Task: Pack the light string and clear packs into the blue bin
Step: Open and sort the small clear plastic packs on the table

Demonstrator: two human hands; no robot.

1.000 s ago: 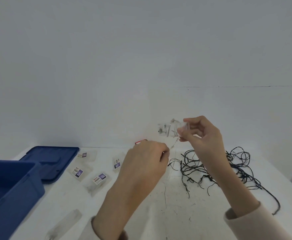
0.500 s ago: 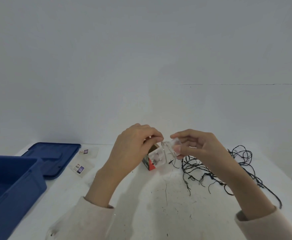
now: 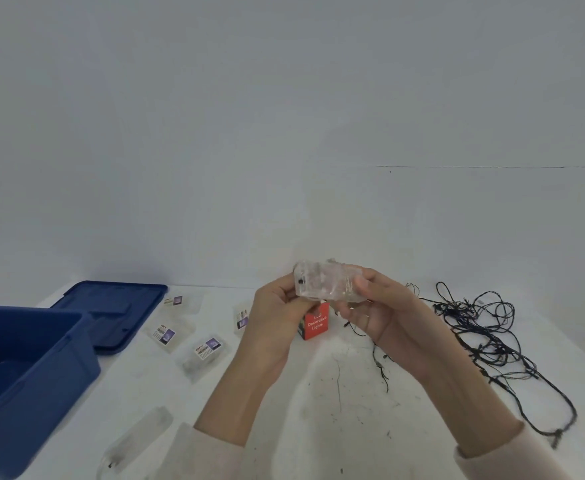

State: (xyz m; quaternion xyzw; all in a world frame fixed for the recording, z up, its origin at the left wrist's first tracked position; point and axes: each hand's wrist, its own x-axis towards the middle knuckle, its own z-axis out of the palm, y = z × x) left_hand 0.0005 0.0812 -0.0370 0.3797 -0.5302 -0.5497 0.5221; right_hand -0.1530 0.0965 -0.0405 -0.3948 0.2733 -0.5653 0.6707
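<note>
"Above the middle of the white table (image 3: 319, 431), you hold one clear pack (image 3: 325, 284) off the surface; your left hand (image 3: 277, 327) curls round its left end, and your right hand (image 3: 384, 313) pinches its right end with thumb and fingers."

"Agreed; thin wire shows inside that pack, and the red box (image 3: 316, 323) stands upright on the table just below it, between your hands."

"Your light string (image 3: 485, 337) lies in a loose dark tangle on the table to the right; a few strands run beneath your right wrist."

"At the left edge your blue bin (image 3: 31, 372) stands open; its blue lid (image 3: 111, 313) lies flat behind it; four labelled packs (image 3: 208, 348) lie between lid and left hand; another unlabelled pack (image 3: 135, 441) lies near your left sleeve; none is in the bin so far as you can see."
</note>
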